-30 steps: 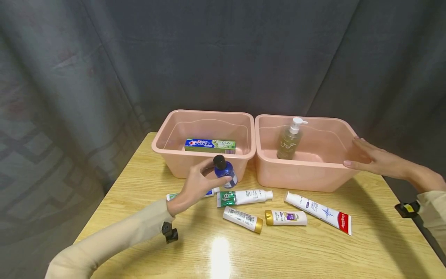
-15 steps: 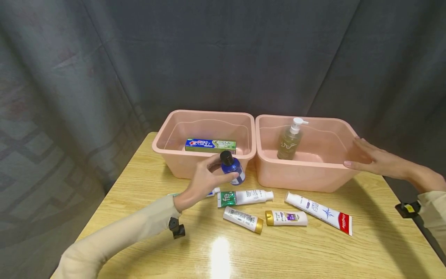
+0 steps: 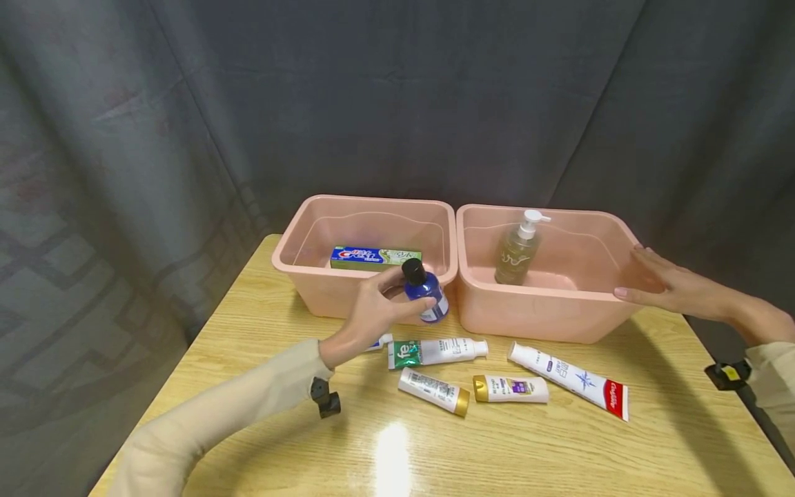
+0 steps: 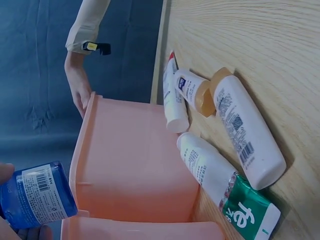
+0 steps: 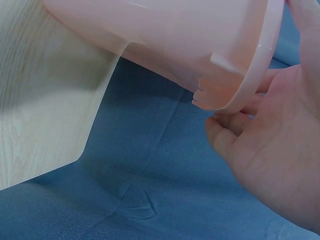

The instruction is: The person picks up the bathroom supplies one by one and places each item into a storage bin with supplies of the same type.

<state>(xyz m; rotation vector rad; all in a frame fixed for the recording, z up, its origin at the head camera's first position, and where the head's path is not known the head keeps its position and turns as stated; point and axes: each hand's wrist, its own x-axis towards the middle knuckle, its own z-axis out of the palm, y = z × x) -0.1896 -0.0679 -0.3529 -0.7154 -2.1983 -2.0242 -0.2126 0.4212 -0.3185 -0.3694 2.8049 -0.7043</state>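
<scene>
My left hand (image 3: 369, 310) holds a small blue bottle (image 3: 428, 297) with a black cap between thumb and fingers, above the table and in front of the left pink bin (image 3: 335, 293). The bottle tilts slightly; its white barcode label faces the left wrist camera. At the far right, my right hand (image 3: 683, 293) grips the rim of the right pink bin (image 3: 528, 314), its fingers curled at the edge in the right wrist view. A pump bottle (image 3: 517, 255) stands in that bin. A toothpaste box (image 3: 375, 258) lies in the left one.
On the wooden table (image 3: 298, 455) lie a green-and-white tube (image 3: 437, 352), a Colgate toothpaste tube (image 3: 571, 379) and two white bottles with gold caps, one left (image 3: 433, 391), one right (image 3: 511, 388). Another tube (image 3: 380, 342) is mostly hidden behind the left hand. A grey curtain (image 3: 397, 103) hangs behind.
My left hand has carried the blue bottle rightward and slightly up, toward the gap between the bins. The right hand has stayed at the bin's rim.
</scene>
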